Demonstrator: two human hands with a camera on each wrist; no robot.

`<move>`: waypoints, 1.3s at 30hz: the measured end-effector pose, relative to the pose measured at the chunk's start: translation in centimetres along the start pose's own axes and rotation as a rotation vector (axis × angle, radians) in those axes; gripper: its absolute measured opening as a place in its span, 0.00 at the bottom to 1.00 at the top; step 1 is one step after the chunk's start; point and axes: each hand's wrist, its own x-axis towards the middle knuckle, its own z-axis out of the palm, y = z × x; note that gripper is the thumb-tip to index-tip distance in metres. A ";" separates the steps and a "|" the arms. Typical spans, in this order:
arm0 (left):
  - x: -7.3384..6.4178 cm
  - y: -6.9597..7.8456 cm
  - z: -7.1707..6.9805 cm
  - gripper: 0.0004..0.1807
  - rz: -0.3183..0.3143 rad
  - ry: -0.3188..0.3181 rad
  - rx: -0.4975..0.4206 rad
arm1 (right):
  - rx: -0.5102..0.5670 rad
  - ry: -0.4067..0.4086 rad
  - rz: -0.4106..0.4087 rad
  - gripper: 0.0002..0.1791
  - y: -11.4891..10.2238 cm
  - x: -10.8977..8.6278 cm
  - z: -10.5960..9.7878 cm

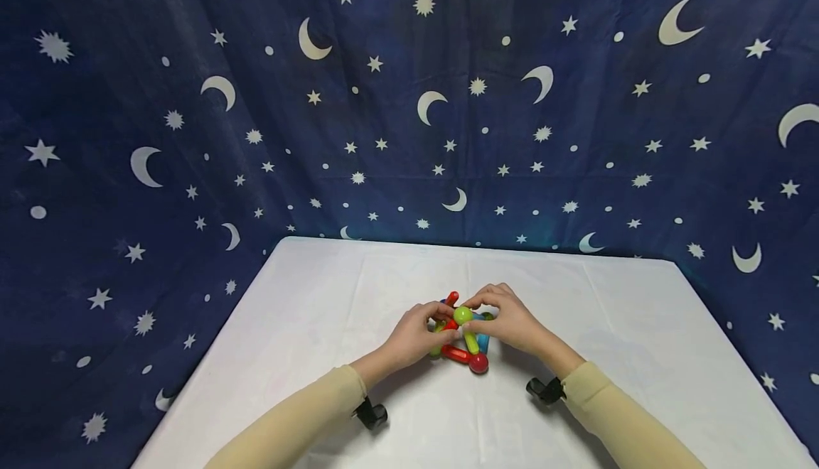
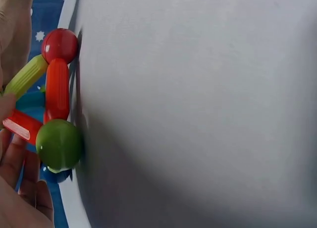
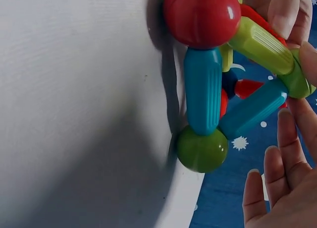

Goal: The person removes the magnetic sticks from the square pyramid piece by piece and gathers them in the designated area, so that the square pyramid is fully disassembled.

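Balls and rods are joined into a pyramid-like frame on the white table, ball-and-rod building toy pieces. My right hand pinches the light green ball at the top between thumb and fingers. From the other side, my left hand grips the sloping red rod just below that ball. A yellow-green rod and a blue rod also slope up to it. Along the base, a red ball connects a red rod and another blue rod. Darker green balls form other corners.
Behind the frame, a red rod sticks out past my left fingers, near a dark blue ball. White cloth covers the table. A dark blue curtain with moons and stars hangs beyond the back and side edges.
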 end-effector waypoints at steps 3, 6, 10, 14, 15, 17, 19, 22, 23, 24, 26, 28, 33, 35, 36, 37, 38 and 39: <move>0.3 0.0 0.3 0.17 0.005 0.017 -0.029 | -0.004 0.021 0.008 0.20 0.1 0.0 0.1; 0.6 0.2 0.4 0.17 0.007 0.016 -0.039 | 0.006 0.041 0.014 0.19 0.3 -0.1 0.0; 1.0 0.4 0.6 0.14 0.011 0.023 -0.058 | 0.024 0.051 0.022 0.18 0.4 -0.2 -0.1; 1.2 0.6 0.8 0.12 0.011 0.034 -0.079 | 0.034 0.058 0.026 0.18 0.7 -0.2 -0.3; 1.3 0.6 0.8 0.12 0.011 0.035 -0.080 | 0.034 0.057 0.025 0.18 0.8 -0.2 -0.4; 1.4 0.7 0.8 0.11 0.012 0.036 -0.085 | 0.041 0.058 0.025 0.18 0.9 -0.3 -0.5; 1.4 0.7 0.9 0.11 0.011 0.034 -0.090 | 0.054 0.056 0.028 0.18 0.9 -0.3 -0.6; 1.6 0.7 0.9 0.11 -0.001 0.028 -0.107 | 0.070 0.052 0.033 0.19 1.0 -0.4 -0.7; 1.7 0.7 0.9 0.10 -0.004 0.026 -0.115 | 0.073 0.051 0.034 0.19 1.0 -0.4 -0.7; 1.8 0.7 0.9 0.10 -0.008 0.024 -0.121 | 0.078 0.050 0.035 0.19 1.0 -0.4 -0.7; 1.9 0.7 0.9 0.10 -0.013 0.022 -0.136 | 0.080 0.049 0.035 0.19 1.0 -0.3 -0.7; 2.0 0.6 0.8 0.10 -0.017 0.017 -0.145 | 0.077 0.047 0.034 0.19 0.9 -0.3 -0.7; 2.2 0.5 0.6 0.10 -0.027 -0.002 -0.168 | 0.092 0.046 0.039 0.19 0.8 -0.2 -0.9; 2.3 0.5 0.6 0.10 -0.030 -0.006 -0.178 | 0.096 0.046 0.041 0.19 0.8 -0.2 -0.9; 2.3 0.5 0.5 0.09 -0.032 -0.007 -0.181 | 0.098 0.047 0.041 0.19 0.8 -0.2 -0.9; 2.3 0.5 0.5 0.09 -0.033 -0.008 -0.183 | 0.100 0.048 0.040 0.19 0.8 -0.3 -0.9; 2.3 0.5 0.5 0.09 -0.035 -0.010 -0.183 | 0.101 0.047 0.041 0.19 0.8 -0.3 -0.9; 2.3 0.5 0.5 0.09 -0.037 -0.010 -0.186 | 0.104 0.046 0.043 0.19 0.7 -0.3 -0.9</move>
